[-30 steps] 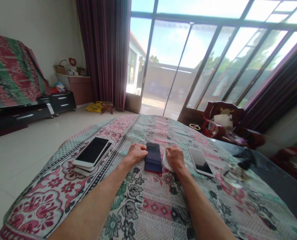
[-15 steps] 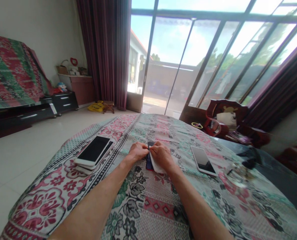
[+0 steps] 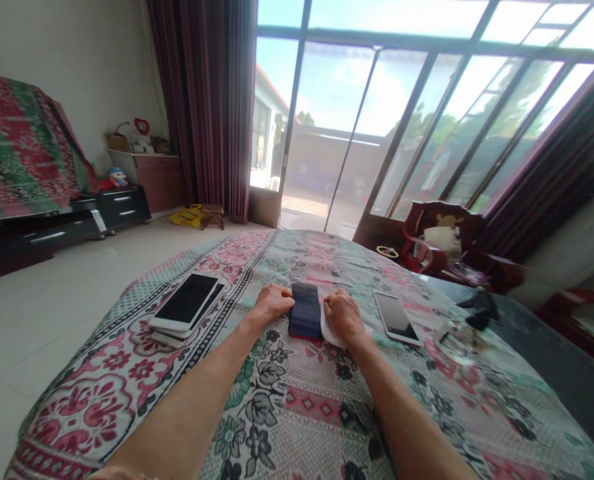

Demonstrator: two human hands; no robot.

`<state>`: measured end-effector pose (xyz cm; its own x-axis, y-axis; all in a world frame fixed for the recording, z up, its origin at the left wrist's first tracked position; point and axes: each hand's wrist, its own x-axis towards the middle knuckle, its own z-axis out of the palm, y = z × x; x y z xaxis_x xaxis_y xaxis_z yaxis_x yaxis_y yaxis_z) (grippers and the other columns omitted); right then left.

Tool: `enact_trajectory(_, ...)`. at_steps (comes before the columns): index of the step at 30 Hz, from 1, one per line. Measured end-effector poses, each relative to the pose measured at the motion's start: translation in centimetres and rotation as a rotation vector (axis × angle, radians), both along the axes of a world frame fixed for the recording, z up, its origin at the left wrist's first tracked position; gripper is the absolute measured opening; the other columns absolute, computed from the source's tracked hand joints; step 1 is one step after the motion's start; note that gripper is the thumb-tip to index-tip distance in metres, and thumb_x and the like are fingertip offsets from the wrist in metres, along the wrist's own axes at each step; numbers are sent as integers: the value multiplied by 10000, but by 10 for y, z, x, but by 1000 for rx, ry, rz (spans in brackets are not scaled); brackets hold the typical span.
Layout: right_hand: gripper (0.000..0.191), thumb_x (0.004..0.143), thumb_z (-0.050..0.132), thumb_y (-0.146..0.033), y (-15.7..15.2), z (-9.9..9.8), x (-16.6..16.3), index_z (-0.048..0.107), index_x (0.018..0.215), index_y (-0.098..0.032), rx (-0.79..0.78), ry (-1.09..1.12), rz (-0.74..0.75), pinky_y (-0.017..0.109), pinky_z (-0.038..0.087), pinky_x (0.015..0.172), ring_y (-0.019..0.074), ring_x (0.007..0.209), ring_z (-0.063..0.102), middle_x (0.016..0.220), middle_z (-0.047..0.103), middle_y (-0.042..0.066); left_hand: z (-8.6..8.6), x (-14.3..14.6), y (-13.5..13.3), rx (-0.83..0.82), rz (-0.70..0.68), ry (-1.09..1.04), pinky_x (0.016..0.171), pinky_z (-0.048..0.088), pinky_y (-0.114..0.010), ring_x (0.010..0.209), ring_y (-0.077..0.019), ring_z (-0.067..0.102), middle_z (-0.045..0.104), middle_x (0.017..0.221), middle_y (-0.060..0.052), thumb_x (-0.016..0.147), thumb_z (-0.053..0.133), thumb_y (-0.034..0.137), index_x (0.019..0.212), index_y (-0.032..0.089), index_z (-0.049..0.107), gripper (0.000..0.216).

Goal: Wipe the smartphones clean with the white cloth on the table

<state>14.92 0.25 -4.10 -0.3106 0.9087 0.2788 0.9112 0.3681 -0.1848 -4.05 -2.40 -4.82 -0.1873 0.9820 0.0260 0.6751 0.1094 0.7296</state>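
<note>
A dark blue phone (image 3: 305, 311) with a red lower edge lies flat on the patterned cloth in front of me. At its upper left edge, the curled fingers of my left hand (image 3: 275, 300) hold it. My right hand (image 3: 343, 313) is closed on a white wiping cloth (image 3: 329, 333), just at the phone's right edge; much of that cloth is hidden under the hand. To the left, a white phone with a black screen (image 3: 189, 301) tops a small stack of phones. Another white phone (image 3: 397, 317) lies to the right of my right hand.
The patterned bedspread (image 3: 307, 420) spreads under everything. A clear glass-like dish (image 3: 457, 343) sits at the right, near a black item (image 3: 481, 307). Beyond stand a carved wooden chair (image 3: 439, 240), glass doors (image 3: 337, 133) and a low black cabinet (image 3: 124, 207).
My right hand has moved right with the white cloth, off the blue phone, whose surface now shows. My left hand stays at the phone's left edge. The view has shifted slightly.
</note>
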Motion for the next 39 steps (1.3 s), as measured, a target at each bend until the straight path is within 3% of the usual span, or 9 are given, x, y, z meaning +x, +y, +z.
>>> enact_trajectory(6, 227, 887, 508, -222, -13, -6, 26, 734, 902, -207, 75, 217, 280, 230, 434, 797, 144, 852, 611, 899, 647, 41, 2, 1, -1, -23, 17, -20, 760, 490, -235, 879, -212, 686, 755, 895, -55, 669, 628, 180, 936, 158, 767, 302)
enact_trajectory(10, 199, 863, 537, -209, -18, -5, 34, 735, 883, -204, 111, 356, 246, 248, 453, 801, 154, 845, 622, 890, 660, 45, 2, 0, -1, -32, 21, -20, 767, 490, -238, 884, -214, 683, 753, 858, -47, 668, 637, 185, 926, 163, 768, 290)
enact_trajectory(15, 191, 873, 545, -223, -26, -4, 19, 735, 889, -211, 95, 405, 344, 250, 465, 800, 156, 851, 626, 900, 668, 54, 4, 1, -3, -29, 18, -17, 775, 494, -237, 898, -211, 678, 752, 870, -49, 681, 634, 194, 941, 159, 766, 294)
enact_trajectory(19, 200, 894, 529, -217, -32, -2, -3, 728, 914, -216, 86, 308, 406, 247, 456, 811, 151, 875, 609, 942, 651, 55, 7, 2, -5, -22, 15, -5, 790, 490, -225, 916, -202, 674, 753, 898, -37, 680, 635, 191, 930, 172, 768, 283)
enact_trajectory(26, 259, 913, 492, -195, -36, 9, -7, 712, 775, -204, 19, 12, 416, 214, 416, 744, 133, 804, 580, 899, 633, 45, 7, 1, -6, -34, 11, 7, 740, 492, -228, 829, -201, 680, 743, 811, -29, 696, 621, 222, 950, 162, 767, 299)
enact_trajectory(30, 273, 902, 487, -177, -32, 12, 6, 702, 734, -170, -12, -73, 295, 231, 407, 718, 147, 764, 588, 873, 646, 77, 7, 2, -7, -30, 5, 8, 775, 485, -226, 876, -202, 678, 748, 889, -41, 705, 628, 221, 976, 159, 760, 308)
enact_trajectory(35, 255, 918, 482, -190, -30, 9, 16, 722, 838, -162, 46, 16, 199, 232, 417, 745, 152, 806, 601, 915, 637, 88, 9, 2, -7, -33, 4, 5, 801, 488, -243, 904, -216, 680, 751, 913, -53, 704, 635, 211, 978, 150, 759, 307)
enact_trajectory(39, 237, 938, 481, -221, -38, 5, 5, 716, 926, -195, 90, 130, 328, 215, 423, 790, 134, 859, 592, 955, 624, 59, 8, 2, -6, -32, -1, 7, 805, 489, -241, 928, -219, 677, 752, 931, -54, 704, 633, 206, 973, 153, 760, 302)
